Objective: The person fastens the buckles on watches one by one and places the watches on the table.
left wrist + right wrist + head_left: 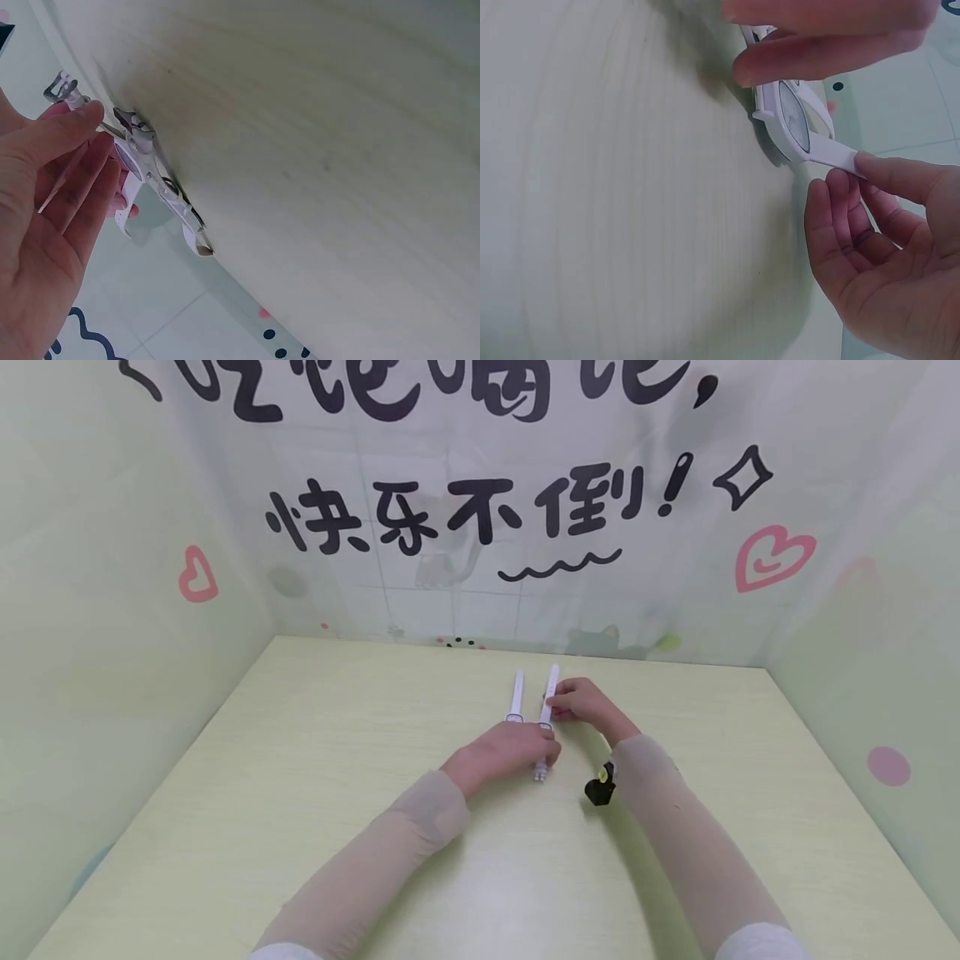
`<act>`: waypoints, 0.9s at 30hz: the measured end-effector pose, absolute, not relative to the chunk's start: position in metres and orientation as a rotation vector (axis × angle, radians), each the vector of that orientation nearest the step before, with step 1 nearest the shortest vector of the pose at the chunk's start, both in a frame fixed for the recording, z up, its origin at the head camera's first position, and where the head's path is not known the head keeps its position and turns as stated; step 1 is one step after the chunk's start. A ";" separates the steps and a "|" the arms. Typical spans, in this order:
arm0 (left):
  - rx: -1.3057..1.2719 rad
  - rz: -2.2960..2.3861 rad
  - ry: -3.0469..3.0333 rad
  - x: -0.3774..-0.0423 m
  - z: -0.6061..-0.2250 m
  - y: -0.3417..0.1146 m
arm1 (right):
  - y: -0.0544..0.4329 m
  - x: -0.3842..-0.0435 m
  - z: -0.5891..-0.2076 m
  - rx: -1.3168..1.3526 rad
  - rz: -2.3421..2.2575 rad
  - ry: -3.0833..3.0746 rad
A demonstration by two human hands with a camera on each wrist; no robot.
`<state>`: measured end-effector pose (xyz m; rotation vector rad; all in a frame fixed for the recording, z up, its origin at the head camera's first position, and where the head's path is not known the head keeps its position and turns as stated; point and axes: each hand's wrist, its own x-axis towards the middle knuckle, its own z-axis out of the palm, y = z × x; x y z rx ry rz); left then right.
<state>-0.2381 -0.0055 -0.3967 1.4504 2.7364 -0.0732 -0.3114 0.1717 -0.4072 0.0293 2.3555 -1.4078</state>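
Two white wristwatches lie side by side toward the back of the table. My right hand point(583, 700) pinches the perforated strap of the right-hand wristwatch point(552, 683) between thumb and fingers. At that watch's other end, my left hand point(512, 750) grips the buckle strap; its metal buckle point(61, 88) sticks out past the thumb. The round dial point(795, 116) shows between my hands in the right wrist view. The other wristwatch point(517, 693) is just to the left, its strap pointing to the back wall and its lower part hidden behind my left hand.
The pale wooden table point(315, 760) ends at a printed back cloth point(420, 610) with large black characters, with more cloth at both sides. A small dark object with a yellow-green spot point(600, 788) shows beside my right sleeve point(675, 827).
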 end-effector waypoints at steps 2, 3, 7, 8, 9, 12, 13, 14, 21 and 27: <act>1.461 -0.053 2.733 -0.237 -0.396 -0.007 | 0.172 -0.311 -0.407 0.031 -1.409 2.354; 1.464 -0.051 2.730 -0.237 -0.396 -0.008 | 0.173 -0.311 -0.408 0.031 -1.409 2.352; 1.460 -0.032 2.729 -0.236 -0.395 -0.010 | 0.174 -0.310 -0.408 0.029 -1.425 2.336; 1.464 -0.030 2.732 -0.236 -0.395 -0.010 | 0.174 -0.309 -0.407 0.025 -1.431 2.331; 1.467 -0.022 2.739 -0.235 -0.394 -0.011 | 0.174 -0.309 -0.407 0.018 -1.448 2.319; 1.494 0.022 2.762 -0.234 -0.392 -0.014 | 0.176 -0.307 -0.407 -0.004 -1.513 2.274; 1.503 0.049 2.768 -0.234 -0.391 -0.015 | 0.177 -0.306 -0.407 -0.012 -1.536 2.257; 1.509 0.073 2.776 -0.233 -0.390 -0.016 | 0.178 -0.305 -0.407 -0.026 -1.556 2.240; 1.470 0.350 2.800 -0.231 -0.385 -0.025 | 0.184 -0.303 -0.408 -0.081 -1.697 2.108; 1.413 0.653 2.804 -0.235 -0.385 -0.032 | 0.186 -0.301 -0.408 -0.037 -1.753 2.058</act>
